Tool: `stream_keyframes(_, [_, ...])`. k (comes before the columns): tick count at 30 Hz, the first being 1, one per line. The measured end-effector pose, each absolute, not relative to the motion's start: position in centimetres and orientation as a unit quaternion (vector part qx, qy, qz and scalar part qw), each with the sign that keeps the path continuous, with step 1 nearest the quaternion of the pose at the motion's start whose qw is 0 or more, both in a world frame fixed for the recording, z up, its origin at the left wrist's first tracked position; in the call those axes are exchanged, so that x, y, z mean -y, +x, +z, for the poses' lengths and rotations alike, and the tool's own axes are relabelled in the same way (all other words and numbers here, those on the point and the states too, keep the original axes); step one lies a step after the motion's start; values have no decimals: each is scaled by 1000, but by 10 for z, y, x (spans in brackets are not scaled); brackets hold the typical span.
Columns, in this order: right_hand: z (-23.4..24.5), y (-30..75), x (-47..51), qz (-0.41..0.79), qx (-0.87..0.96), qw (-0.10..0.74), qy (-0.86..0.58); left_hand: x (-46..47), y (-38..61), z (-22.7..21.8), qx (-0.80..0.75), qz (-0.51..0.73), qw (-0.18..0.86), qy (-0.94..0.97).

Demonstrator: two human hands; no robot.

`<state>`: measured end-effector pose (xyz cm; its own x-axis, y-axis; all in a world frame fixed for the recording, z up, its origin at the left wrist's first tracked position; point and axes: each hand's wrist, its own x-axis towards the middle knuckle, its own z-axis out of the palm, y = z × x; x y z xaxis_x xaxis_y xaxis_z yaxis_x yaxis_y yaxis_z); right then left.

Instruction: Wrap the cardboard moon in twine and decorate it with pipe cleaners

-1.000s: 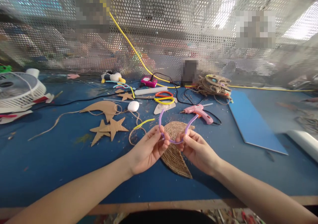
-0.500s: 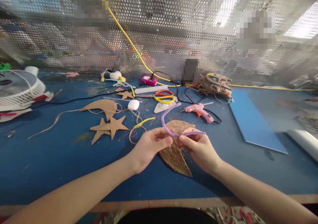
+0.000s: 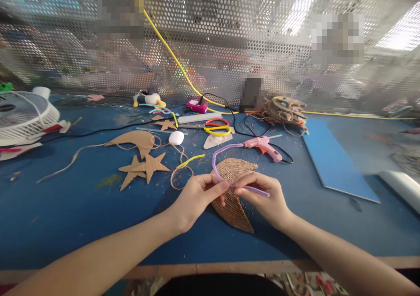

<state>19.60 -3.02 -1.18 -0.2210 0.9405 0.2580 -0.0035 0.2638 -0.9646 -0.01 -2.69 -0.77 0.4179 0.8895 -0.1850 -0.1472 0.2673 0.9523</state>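
A purple pipe cleaner is pinched by both hands just above the table. My left hand closes thumb and fingers on it near its middle. Close beside, my right hand grips it too, and a straight end sticks out to the right. The other end curves up and away toward the glue gun. Under the hands lies a crescent moon covered in rows of brown twine, partly hidden by the fingers. A short yellow pipe cleaner rests left of it.
Beyond the hands are a pink glue gun, scissors and a white egg-shaped piece. Cardboard stars and a cardboard crescent lie left. A blue board is right, a white fan far left.
The pipe cleaner has turned: its curved end has swung right and lower toward the glue gun, and its straight end now points downward right. Both hands have shifted slightly, still holding it.
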Motion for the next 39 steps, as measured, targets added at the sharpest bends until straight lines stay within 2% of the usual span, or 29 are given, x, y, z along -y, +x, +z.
stream_keyframes(4, [-10, 199, 27, 442, 673, 480, -348, 26, -1, -7, -376, 380, 695, 481])
stream_keyframes(7, [-10, 200, 25, 462, 666, 462, -360, 25, -1, -7, -368, 387, 699, 475])
stream_keyframes(12, [-13, 204, 22, 505, 617, 493, -348, 26, -1, -4, -358, 397, 715, 450])
stream_keyframes(17, [-14, 205, 24, 563, 617, 440, -330, 27, -1, -4, -354, 396, 719, 447])
stream_keyframes(23, [-13, 198, 26, 611, 478, 529, -343, 28, 0, -5, -364, 381, 703, 477])
stream_keyframes(27, [-8, 196, 25, 677, 401, 520, -332, 26, -2, -4, -333, 400, 699, 491])
stream_keyframes(39, [-7, 194, 25, 713, 388, 450, -372, 20, -7, 4, -194, 442, 849, 213])
